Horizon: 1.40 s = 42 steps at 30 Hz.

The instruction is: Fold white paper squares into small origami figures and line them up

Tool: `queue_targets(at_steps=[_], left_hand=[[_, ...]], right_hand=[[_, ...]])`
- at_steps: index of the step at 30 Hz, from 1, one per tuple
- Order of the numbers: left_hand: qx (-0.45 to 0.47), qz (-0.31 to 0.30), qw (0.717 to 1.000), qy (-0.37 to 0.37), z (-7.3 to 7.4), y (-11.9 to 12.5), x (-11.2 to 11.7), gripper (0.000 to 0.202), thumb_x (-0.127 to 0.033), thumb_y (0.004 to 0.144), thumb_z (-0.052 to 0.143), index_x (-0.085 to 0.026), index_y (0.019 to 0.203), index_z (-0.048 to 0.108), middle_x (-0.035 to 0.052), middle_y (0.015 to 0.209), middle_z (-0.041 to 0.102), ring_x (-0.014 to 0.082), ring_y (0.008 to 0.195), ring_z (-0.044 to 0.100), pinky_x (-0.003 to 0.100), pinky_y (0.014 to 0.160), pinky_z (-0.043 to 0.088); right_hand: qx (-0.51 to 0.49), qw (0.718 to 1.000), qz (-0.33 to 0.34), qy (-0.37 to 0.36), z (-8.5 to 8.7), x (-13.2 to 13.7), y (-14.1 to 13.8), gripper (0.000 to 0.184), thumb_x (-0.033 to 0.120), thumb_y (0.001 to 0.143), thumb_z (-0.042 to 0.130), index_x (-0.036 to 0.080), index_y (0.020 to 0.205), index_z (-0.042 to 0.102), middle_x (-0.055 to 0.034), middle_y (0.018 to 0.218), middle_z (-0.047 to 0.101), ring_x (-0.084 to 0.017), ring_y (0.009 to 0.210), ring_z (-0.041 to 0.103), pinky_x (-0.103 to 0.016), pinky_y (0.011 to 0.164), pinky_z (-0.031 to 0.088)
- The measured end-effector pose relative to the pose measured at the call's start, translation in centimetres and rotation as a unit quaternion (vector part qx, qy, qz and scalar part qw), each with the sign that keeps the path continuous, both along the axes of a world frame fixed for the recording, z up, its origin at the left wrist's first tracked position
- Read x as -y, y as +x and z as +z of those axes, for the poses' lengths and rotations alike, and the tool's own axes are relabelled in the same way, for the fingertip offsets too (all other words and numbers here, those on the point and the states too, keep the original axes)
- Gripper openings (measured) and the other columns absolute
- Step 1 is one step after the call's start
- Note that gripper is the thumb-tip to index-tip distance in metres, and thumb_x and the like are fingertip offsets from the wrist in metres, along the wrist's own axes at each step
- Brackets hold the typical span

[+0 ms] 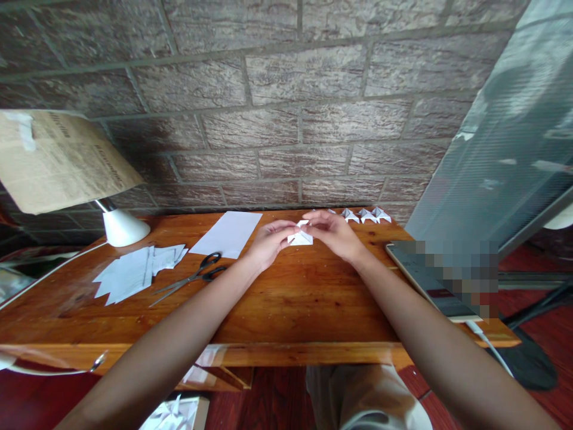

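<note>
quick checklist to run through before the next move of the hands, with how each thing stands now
1. Folded paper held by both left hand and right hand: ok.
2. Creases on it sharp: cannot tell, too small in the view.
3. Scissors closed: not ok, the blades lie apart.
4. White sheet flat on the table: ok, beyond the scissors.
5. Row of folded paper shapes fully in view: not ok, the right hand hides part of it.
6. Tablet free of the right forearm: cannot tell, they overlap in this view.
</note>
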<state>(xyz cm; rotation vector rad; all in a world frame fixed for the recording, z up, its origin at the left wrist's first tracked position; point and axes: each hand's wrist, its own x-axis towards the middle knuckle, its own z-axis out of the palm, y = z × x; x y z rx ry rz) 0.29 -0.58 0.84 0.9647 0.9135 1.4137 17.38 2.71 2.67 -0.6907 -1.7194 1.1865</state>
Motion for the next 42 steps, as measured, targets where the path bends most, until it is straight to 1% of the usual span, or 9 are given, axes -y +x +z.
queue_targets(at_steps=[3, 5, 11, 14, 18, 23, 26, 33, 42], left_hand=[[0.009, -0.003, 1.0, -0.01, -0.1, -0.1, -0.1, 0.025, -0.023, 0.055, 0.084, -0.016, 0.076, 0.072, 0.0018, 0.076, 0.07, 0.0126, 0.074, 0.062, 0.029, 0.079, 0.047], [0.005, -0.007, 1.0, -0.012, -0.1, -0.1, -0.1, 0.026, -0.025, 0.055, 0.084, -0.016, 0.076, 0.072, 0.0016, 0.075, 0.069, 0.0121, 0.073, 0.062, 0.028, 0.077, 0.047], [-0.011, -0.011, 1.0, -0.011, -0.1, -0.2, 0.0, 0.032, -0.032, 0.055, 0.087, -0.015, 0.078, 0.073, 0.0028, 0.078, 0.07, 0.0118, 0.075, 0.062, 0.026, 0.076, 0.046], [-0.017, -0.012, 1.0, -0.007, -0.2, -0.2, 0.1, 0.036, -0.034, 0.054, 0.087, -0.015, 0.082, 0.074, 0.0046, 0.084, 0.071, 0.013, 0.078, 0.062, 0.027, 0.077, 0.046], [-0.022, -0.001, 1.0, 0.014, -0.4, 0.0, -0.1, 0.038, -0.036, 0.054, 0.087, -0.015, 0.083, 0.075, 0.0055, 0.086, 0.072, 0.0144, 0.078, 0.063, 0.028, 0.077, 0.047], [-0.032, 0.032, 0.999, 0.019, -0.6, -0.1, -0.5, 0.039, -0.037, 0.053, 0.087, -0.014, 0.081, 0.074, 0.0037, 0.078, 0.071, 0.0125, 0.071, 0.061, 0.025, 0.07, 0.047], [-0.038, 0.022, 0.999, 0.016, -0.5, -0.3, -0.5, 0.037, -0.037, 0.055, 0.087, -0.013, 0.08, 0.073, 0.0034, 0.078, 0.07, 0.0119, 0.072, 0.061, 0.025, 0.071, 0.047], [-0.053, -0.062, 0.997, -0.017, 0.1, -1.0, 0.0, 0.035, -0.032, 0.059, 0.086, -0.012, 0.085, 0.073, 0.0053, 0.083, 0.071, 0.0155, 0.079, 0.066, 0.033, 0.085, 0.05], [-0.05, -0.078, 0.995, -0.031, -0.6, -1.1, -0.3, 0.034, -0.038, 0.065, 0.082, -0.013, 0.087, 0.073, 0.0097, 0.088, 0.074, 0.0187, 0.082, 0.069, 0.038, 0.09, 0.05]], right_hand=[[-0.01, 0.995, 0.03, -0.09, 0.1, 0.0, 0.0, 0.046, 0.033, 0.061, 0.082, 0.017, 0.101, 0.064, -0.001, 0.077, 0.069, -0.014, 0.068, 0.061, -0.028, 0.067, 0.048], [-0.009, 0.993, 0.037, -0.108, 0.0, 0.0, 0.0, 0.046, 0.033, 0.059, 0.082, 0.016, 0.098, 0.064, -0.0008, 0.074, 0.069, -0.012, 0.064, 0.059, -0.026, 0.063, 0.046], [-0.003, 0.999, 0.004, -0.035, -0.7, -0.3, -0.4, 0.044, 0.037, 0.06, 0.083, 0.016, 0.094, 0.064, 0.0017, 0.068, 0.067, -0.011, 0.062, 0.059, -0.026, 0.064, 0.045], [-0.007, 0.999, 0.005, -0.032, -0.9, -0.3, -0.5, 0.045, 0.037, 0.06, 0.083, 0.017, 0.095, 0.063, 0.0024, 0.069, 0.068, -0.011, 0.063, 0.061, -0.025, 0.066, 0.047], [-0.014, 0.995, 0.015, -0.101, -0.9, 0.0, -0.5, 0.046, 0.034, 0.057, 0.086, 0.017, 0.093, 0.064, 0.0011, 0.072, 0.069, -0.012, 0.066, 0.064, -0.024, 0.065, 0.051], [0.035, 0.982, 0.071, -0.174, -0.8, 0.3, -0.5, 0.031, 0.036, 0.064, 0.083, 0.014, 0.08, 0.069, -0.0048, 0.079, 0.072, -0.015, 0.073, 0.069, -0.026, 0.07, 0.056], [0.034, 0.983, 0.065, -0.17, -0.8, 0.2, -0.4, 0.028, 0.034, 0.066, 0.082, 0.014, 0.083, 0.07, -0.0053, 0.079, 0.073, -0.014, 0.071, 0.07, -0.026, 0.069, 0.056], [0.045, 0.987, 0.069, -0.141, -0.7, -0.2, 0.1, 0.028, 0.035, 0.067, 0.08, 0.015, 0.084, 0.071, -0.0032, 0.076, 0.072, -0.011, 0.065, 0.066, -0.022, 0.065, 0.054], [0.076, 0.992, 0.056, -0.079, -0.9, -0.5, 0.0, 0.033, 0.043, 0.066, 0.078, 0.014, 0.079, 0.071, -0.0021, 0.071, 0.068, -0.011, 0.063, 0.059, -0.022, 0.058, 0.047]])
